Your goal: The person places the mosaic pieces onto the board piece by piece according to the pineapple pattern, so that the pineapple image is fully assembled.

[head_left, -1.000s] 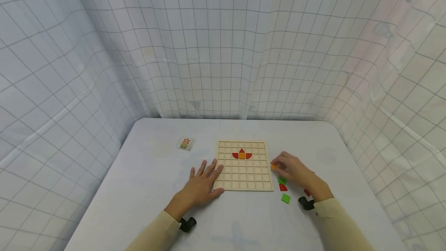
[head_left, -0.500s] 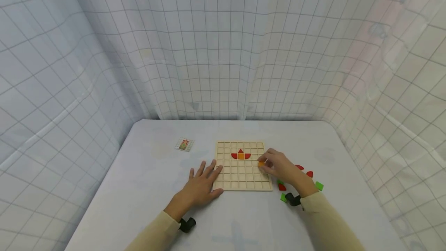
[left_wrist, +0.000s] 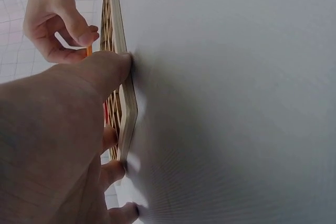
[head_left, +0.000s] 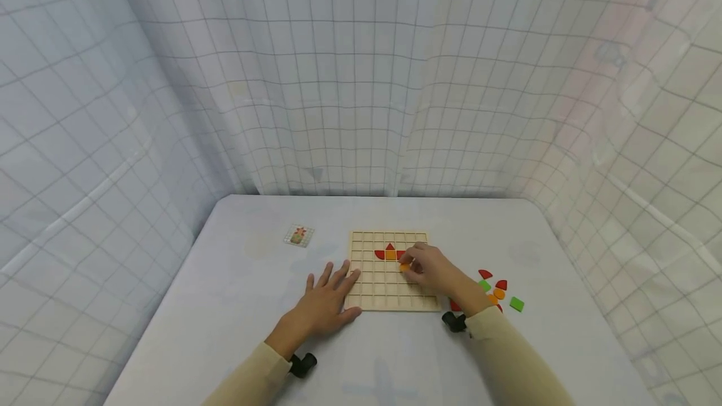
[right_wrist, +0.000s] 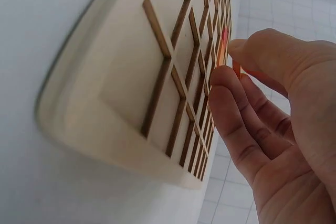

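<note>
Right hand (head_left: 433, 272) is pinching an orange piece (head_left: 404, 267) over the wooden grid board (head_left: 392, 271), just at 5 o'clock of three seated pieces (head_left: 390, 252). Left hand (head_left: 327, 296), fingers spread, is bracing the board's 9 o'clock edge. Loose pieces (head_left: 496, 288) are waiting at 3 o'clock; most cells are standing unfilled.

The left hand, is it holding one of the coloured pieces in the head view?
No, the left hand lies flat with spread fingers against the left edge of the wooden grid board and holds no piece.

Card (head_left: 299, 235) pattern too small; right hand (head_left: 431, 270) hides board (head_left: 366, 281) cells.
</note>
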`<act>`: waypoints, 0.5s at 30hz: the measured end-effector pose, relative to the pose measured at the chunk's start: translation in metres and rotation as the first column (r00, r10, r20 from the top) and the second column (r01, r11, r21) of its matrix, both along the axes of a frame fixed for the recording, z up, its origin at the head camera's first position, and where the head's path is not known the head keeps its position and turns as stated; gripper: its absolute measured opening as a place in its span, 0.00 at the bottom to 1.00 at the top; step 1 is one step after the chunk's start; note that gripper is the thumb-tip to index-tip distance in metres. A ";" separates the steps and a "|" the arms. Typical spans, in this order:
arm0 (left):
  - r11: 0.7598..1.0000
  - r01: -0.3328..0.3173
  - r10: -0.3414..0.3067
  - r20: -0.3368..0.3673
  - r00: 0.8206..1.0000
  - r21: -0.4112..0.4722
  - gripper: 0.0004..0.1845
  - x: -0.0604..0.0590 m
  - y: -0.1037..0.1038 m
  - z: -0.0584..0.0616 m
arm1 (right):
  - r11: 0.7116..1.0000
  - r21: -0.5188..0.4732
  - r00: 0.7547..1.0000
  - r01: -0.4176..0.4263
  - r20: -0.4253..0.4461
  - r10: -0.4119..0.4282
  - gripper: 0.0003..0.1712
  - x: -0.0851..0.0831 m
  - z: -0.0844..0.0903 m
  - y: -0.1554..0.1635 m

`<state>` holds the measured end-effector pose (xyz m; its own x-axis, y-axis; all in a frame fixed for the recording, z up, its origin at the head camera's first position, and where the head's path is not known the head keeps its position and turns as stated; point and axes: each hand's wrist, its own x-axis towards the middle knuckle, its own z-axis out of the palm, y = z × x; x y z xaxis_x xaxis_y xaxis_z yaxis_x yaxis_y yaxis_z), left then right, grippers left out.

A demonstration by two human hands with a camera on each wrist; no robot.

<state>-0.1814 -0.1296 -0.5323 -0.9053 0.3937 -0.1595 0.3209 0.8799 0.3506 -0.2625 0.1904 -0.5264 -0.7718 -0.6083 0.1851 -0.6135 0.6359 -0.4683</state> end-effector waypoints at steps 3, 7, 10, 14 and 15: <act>1.000 -0.003 0.003 0.009 1.000 -0.005 0.47 0.000 0.000 -0.001 | 1.000 -0.012 0.999 -0.027 -0.029 0.027 0.07 -0.004 -0.004 -0.005; 1.000 -0.002 0.002 0.001 1.000 -0.007 0.47 0.000 0.001 -0.001 | 0.999 -0.022 0.998 -0.043 -0.055 0.041 0.04 -0.008 -0.008 -0.009; 1.000 0.007 -0.007 -0.004 1.000 -0.008 0.47 0.000 0.001 0.002 | 1.000 -0.018 0.999 -0.018 -0.049 0.017 0.02 -0.009 -0.009 -0.012; 1.000 0.010 -0.010 -0.001 1.000 -0.015 0.47 0.001 0.002 0.005 | 1.000 -0.010 0.999 0.000 -0.032 0.000 0.02 -0.009 -0.010 -0.014; 1.000 0.010 -0.010 -0.003 1.000 -0.016 0.47 0.001 0.002 0.006 | 1.000 -0.013 1.000 0.003 -0.028 -0.003 0.03 -0.008 -0.010 -0.014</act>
